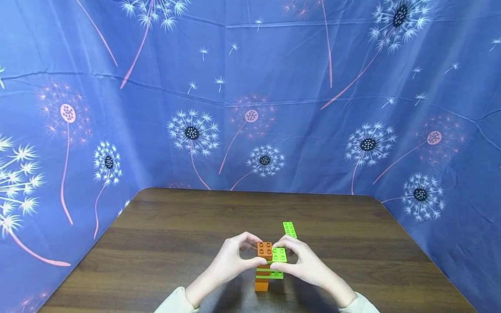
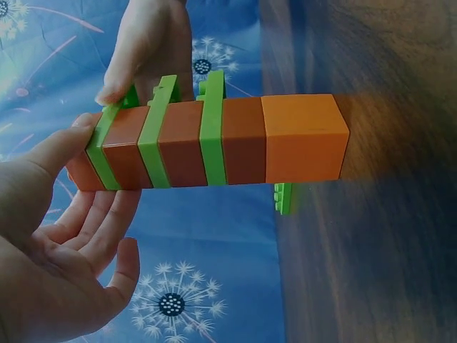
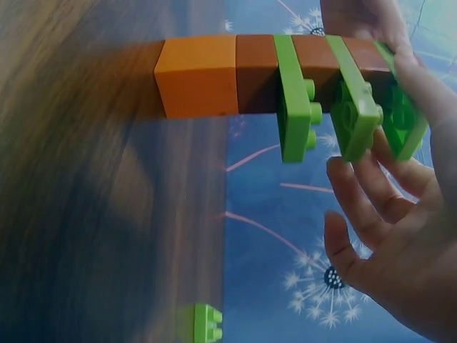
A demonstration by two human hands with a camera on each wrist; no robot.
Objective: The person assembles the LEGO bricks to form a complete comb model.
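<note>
A tower of toy building bricks stands on the table, with an orange brick (image 1: pixel 261 286) at its foot. Above that, brown bricks (image 2: pixel 188 139) alternate with thin green plates, which stick out to the right. My left hand (image 1: pixel 228 259) pinches the top brown brick (image 1: pixel 264 249), thumb in front and fingers behind. On the other side, my right hand (image 1: pixel 307 262) pinches the overhanging end of the uppermost green plate (image 1: pixel 279 254) between thumb and fingers. Lower green plates (image 3: pixel 293 107) jut out with studs showing in the right wrist view.
A loose green plate (image 1: pixel 289 229) with studs up lies behind my right hand. The dark wooden table (image 1: pixel 176 226) has rounded far corners. Blue cloth (image 1: pixel 250 78) printed with dandelions hangs behind the table and along both sides.
</note>
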